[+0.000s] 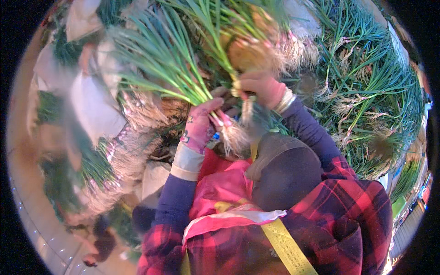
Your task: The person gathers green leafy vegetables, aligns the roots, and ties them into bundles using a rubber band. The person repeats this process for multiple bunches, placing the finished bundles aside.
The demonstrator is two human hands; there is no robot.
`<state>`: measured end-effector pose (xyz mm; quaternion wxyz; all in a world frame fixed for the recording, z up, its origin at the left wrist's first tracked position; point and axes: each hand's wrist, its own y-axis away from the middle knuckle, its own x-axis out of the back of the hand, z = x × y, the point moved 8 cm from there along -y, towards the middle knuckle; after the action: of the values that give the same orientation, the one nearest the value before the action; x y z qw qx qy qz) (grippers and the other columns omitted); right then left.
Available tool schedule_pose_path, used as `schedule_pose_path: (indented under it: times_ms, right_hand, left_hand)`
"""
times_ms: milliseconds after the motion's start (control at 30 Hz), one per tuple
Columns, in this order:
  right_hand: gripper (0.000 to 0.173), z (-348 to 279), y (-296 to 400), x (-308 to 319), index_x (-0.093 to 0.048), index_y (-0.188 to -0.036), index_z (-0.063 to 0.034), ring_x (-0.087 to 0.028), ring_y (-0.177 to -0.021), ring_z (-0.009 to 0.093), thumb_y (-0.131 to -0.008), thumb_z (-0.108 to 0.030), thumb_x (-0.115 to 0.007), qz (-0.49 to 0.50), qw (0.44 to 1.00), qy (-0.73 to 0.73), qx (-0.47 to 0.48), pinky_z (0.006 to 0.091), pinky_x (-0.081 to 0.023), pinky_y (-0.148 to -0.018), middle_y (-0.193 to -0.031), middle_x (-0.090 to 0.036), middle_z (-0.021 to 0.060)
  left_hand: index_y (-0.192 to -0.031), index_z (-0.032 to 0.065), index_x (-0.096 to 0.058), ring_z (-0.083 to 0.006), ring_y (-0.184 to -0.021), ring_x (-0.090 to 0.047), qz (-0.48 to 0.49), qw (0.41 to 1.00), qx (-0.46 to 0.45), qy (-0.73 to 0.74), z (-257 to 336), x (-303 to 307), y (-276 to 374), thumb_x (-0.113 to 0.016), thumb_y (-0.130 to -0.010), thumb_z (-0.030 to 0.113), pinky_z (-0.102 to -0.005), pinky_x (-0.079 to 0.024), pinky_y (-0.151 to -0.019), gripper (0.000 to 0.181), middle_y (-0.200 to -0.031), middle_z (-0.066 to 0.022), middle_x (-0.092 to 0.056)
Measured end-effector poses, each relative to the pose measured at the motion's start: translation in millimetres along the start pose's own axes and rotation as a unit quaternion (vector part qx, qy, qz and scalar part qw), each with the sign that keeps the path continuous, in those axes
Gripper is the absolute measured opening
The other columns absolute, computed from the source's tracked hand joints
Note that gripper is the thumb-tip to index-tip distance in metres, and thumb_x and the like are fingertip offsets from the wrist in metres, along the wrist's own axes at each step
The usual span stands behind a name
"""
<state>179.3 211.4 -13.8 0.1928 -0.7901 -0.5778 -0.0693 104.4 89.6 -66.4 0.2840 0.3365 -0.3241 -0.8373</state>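
Note:
In the head view my left hand, in a pink patterned glove, grips a bunch of green garlic or spring onions. The leaves fan up and left, and pale roots hang at lower right. Just right of it my right hand, also gloved and blurred, holds a smaller stem at a pale yellowish part that may be a tie or a bent leaf. Its roots point down, close to the first bunch but apart from it.
Loose plants with roots lie heaped at the right. Root-ended bunches and white sacks or cloths lie at the left. More rooty bunches are beyond my hands. At lower left is part of another person, blurred.

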Motion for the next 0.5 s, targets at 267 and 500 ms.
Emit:
schedule_pose_path:
  times_ms: [267, 500]
  right_hand:
    - [0.019, 15.8, -4.9, -37.5, -0.06, -0.086, -0.0153, -0.057, -0.071, 0.027, -0.08, -0.031, -0.053, -0.097, 0.932, 0.341, -0.073, 0.0376, -0.045, -0.057, -0.078, -0.053, 0.0086]
    - [0.025, 35.3, -29.5, -30.2, -0.056, -0.081, -0.0096, -0.057, -0.073, 0.036, -0.082, -0.032, -0.045, -0.112, 0.932, 0.32, -0.13, 0.0442, -0.045, -0.065, -0.075, -0.057, 0.016]
  left_hand:
    - [-0.061, -0.0031, -0.058, -0.0121, -0.039, -0.053, 0.001, 0.991, -0.02, -0.133, -12.8, 12.1, -8.4, -0.055, -0.08, 0.015, -0.019, -0.032, -0.033, 0.026, -0.054, -0.0143, -0.059]
    - [-0.074, -0.0074, -0.06, -0.0149, -0.039, -0.054, 0.074, 0.988, -0.017, -0.134, -18.4, 5.1, -1.9, -0.058, -0.077, 0.011, -0.0183, -0.032, -0.032, 0.019, -0.056, -0.012, -0.059]
